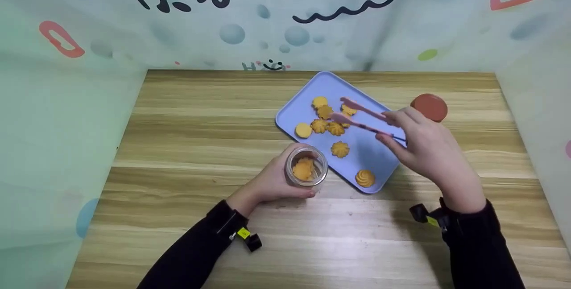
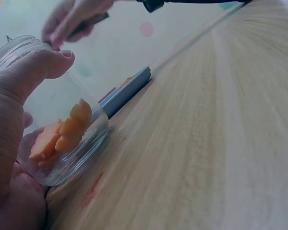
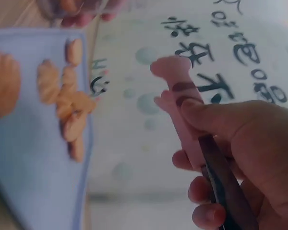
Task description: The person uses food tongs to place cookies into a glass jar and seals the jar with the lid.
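Between your right-hand fingers [image 1: 403, 121] sit pale pink tongs [image 1: 363, 117] with dark handles. Past their tips the tray [image 1: 379, 155] is soft lavender-blue, carrying golden-orange biscuits [image 1: 340, 149]. Your left-hand fingers [image 1: 298, 193] wrap a clear glass jar [image 1: 306, 165] holding the same orange. The bench [image 1: 200, 124] is light striped woodgrain; beyond your right fingers lies a brick-red lid [image 1: 429, 106].
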`<state>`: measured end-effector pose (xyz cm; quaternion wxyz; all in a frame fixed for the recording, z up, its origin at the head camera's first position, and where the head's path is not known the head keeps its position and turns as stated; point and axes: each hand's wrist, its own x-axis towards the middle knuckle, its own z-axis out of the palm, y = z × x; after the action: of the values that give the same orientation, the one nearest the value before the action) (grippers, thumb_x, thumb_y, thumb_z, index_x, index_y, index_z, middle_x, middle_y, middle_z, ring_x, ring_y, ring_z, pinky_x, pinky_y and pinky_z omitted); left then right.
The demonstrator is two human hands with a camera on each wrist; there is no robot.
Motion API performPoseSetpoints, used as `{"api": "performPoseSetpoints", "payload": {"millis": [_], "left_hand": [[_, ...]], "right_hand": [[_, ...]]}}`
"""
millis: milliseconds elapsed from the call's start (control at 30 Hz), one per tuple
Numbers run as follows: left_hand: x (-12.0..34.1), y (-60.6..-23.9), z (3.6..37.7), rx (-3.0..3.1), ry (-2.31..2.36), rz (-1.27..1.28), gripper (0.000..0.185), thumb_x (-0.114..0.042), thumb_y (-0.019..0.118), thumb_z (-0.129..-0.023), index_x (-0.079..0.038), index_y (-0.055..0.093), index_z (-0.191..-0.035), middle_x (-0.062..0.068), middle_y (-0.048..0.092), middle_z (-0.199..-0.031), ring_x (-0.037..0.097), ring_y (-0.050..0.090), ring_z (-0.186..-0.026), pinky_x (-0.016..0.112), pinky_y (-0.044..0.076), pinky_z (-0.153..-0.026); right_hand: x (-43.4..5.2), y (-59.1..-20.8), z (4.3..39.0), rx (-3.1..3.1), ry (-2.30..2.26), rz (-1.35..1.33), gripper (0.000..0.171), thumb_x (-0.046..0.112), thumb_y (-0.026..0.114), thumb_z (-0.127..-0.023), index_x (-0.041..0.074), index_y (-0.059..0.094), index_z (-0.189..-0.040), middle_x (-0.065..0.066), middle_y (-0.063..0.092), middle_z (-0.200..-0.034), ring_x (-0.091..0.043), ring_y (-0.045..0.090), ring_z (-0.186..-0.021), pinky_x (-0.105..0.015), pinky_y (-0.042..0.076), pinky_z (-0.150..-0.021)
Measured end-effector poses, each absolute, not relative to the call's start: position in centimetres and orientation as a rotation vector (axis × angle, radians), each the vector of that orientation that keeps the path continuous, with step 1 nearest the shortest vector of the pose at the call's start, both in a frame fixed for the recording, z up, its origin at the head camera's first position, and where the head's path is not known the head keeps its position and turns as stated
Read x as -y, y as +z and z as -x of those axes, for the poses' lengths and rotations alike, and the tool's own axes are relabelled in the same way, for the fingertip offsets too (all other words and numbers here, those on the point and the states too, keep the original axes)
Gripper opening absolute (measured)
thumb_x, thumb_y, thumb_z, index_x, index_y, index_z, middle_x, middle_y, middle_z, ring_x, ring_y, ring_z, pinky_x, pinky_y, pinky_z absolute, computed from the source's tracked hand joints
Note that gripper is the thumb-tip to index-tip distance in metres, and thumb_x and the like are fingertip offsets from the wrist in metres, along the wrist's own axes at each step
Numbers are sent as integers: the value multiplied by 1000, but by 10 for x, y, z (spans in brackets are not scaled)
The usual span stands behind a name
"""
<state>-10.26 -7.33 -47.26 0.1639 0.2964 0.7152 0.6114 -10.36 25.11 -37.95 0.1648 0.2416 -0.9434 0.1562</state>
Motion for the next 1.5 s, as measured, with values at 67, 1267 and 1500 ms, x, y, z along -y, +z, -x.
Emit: {"api": "performPoseSetpoints", "payload": {"millis": [67,1267,1500], "left_hand": [[74,-473,103,-2040,1737,-838,90,-21,90,-61,-21,40,-136,-4,55,-130,20,50,-125,36,35,-114],[73,-476,103,-2033,1735,-818,91,-23,90,-61,-23,39,-136,-4,55,-130,20,50,-126,35,35,-114],[73,-478,103,-2004,1772,-815,91,-19,91,-60,-22,40,-135,-1,55,-129,22,50,-125,36,34,-115]], "right_hand": [[-257,-389,110,2754,444,-617,42,38,67,-87,9,60,-117,-5,60,-102,-19,55,-75,-39,48,-61],[-265,-435,138,3037,467,-508,43,39,67,-86,5,60,-111,-9,58,-95,-24,53,-82,-42,48,-72],[-264,-436,138,3056,482,-516,42,41,64,-88,5,60,-112,-9,60,-95,-24,56,-82,-43,50,-73]]}}
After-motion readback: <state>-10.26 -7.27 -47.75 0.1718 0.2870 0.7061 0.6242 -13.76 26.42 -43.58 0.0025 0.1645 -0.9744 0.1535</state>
